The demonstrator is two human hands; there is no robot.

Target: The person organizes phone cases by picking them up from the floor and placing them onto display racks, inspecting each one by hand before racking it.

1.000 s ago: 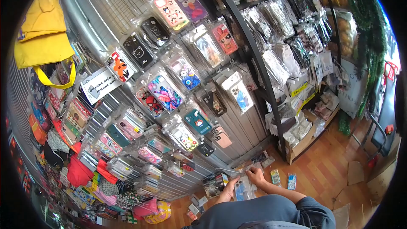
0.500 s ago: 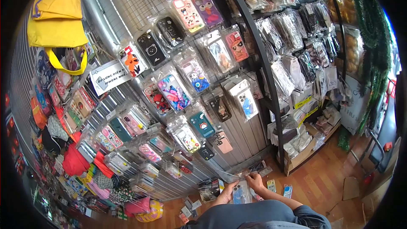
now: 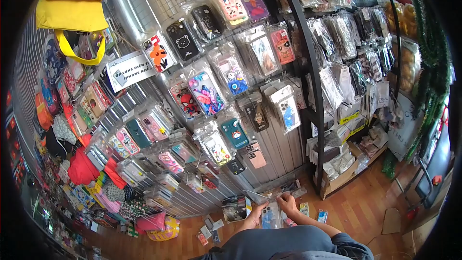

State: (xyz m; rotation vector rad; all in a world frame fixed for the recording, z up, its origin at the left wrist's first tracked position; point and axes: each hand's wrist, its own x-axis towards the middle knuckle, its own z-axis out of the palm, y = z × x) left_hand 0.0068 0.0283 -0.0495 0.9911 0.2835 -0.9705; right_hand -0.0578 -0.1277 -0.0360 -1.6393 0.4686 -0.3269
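Low in the view, in front of my body, is a phone case (image 3: pixel 270 217) with a blue pattern in a clear plastic bag. My left hand (image 3: pixel 253 215) is closed on the left side of this package. Closed fingers of my right hand (image 3: pixel 288 204) pinch the bag's upper right part; exactly what they grip there is too small to tell. A clear flap of plastic (image 3: pixel 257 196) sticks out to the upper left. On the floor to the right lie two small colourful phone cases (image 3: pixel 304 208) (image 3: pixel 322 216).
Packaged phone cases (image 3: pixel 207 91) hang in rows on a wire wall rack ahead. A black shelf post (image 3: pixel 315 115) stands right of them, beside hanging bagged goods (image 3: pixel 332 86). Small boxes (image 3: pixel 210 226) and a dark package (image 3: pixel 236 209) lie on the wooden floor (image 3: pixel 351 207).
The camera view has turned slightly, so the upper rack appears further right and higher. Both hands stay on the packaged phone case, with only slight movement.
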